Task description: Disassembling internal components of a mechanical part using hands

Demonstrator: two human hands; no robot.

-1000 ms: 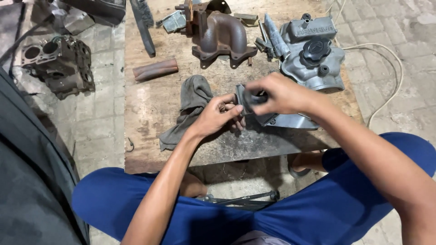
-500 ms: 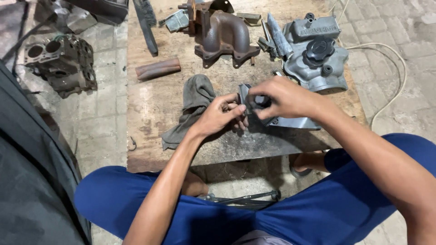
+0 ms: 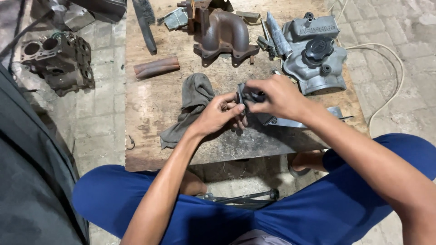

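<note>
Both hands meet over the middle of a worn wooden board (image 3: 150,109). My left hand (image 3: 220,115) and my right hand (image 3: 277,95) together grip a small dark metal part (image 3: 247,96), fingers pinched on it from either side. A flat grey metal plate (image 3: 290,121) lies on the board under my right wrist. Just left of my left hand lies a crumpled grey rag (image 3: 190,102).
At the board's far side sit a rusty cast manifold (image 3: 225,34), a grey engine cover (image 3: 315,50) with a black cap, a rusty short pipe (image 3: 156,67) and a dark flat bar (image 3: 145,20). A carburettor-like block (image 3: 56,61) rests on the paving at left. A white cable (image 3: 390,86) loops at right.
Both hands stay together on the small metal part, with only slight shifts of the fingers. The view has drifted a little.
</note>
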